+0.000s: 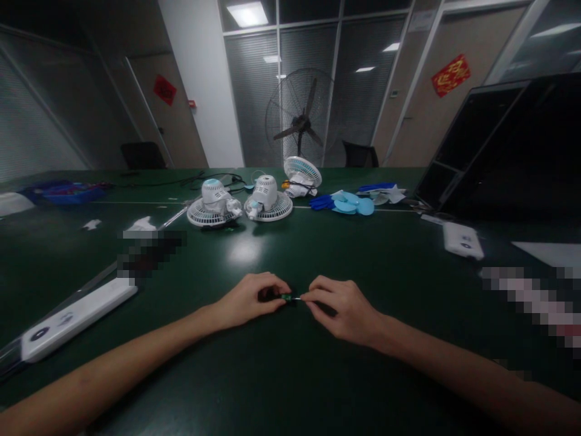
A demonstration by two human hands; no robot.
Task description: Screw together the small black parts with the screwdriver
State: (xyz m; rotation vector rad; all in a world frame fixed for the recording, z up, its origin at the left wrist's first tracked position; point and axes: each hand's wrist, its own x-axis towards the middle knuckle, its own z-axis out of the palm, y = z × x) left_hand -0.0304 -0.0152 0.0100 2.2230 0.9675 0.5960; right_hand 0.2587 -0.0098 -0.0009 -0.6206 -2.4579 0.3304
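Just above the dark green tabletop, my left hand [254, 297] pinches a small green piece [286, 297] between thumb and fingertips. It resembles a tiny circuit board, but it is too small to be sure. A thin, light-coloured pin or wire [296, 298] spans the short gap from the green piece to my right hand [342, 304]. The right thumb and fingertips are closed on its end. Whether the pin is joined to the green piece or only touches it, I cannot tell.
Small white fan heads [215, 203] lie across the table [245, 375], near light-blue fan blades [354, 203]. A long white device [79, 318] sits at left, a white case [463, 240] at right by a dark monitor [508, 151]. A blue tray [75, 194] stands far left.
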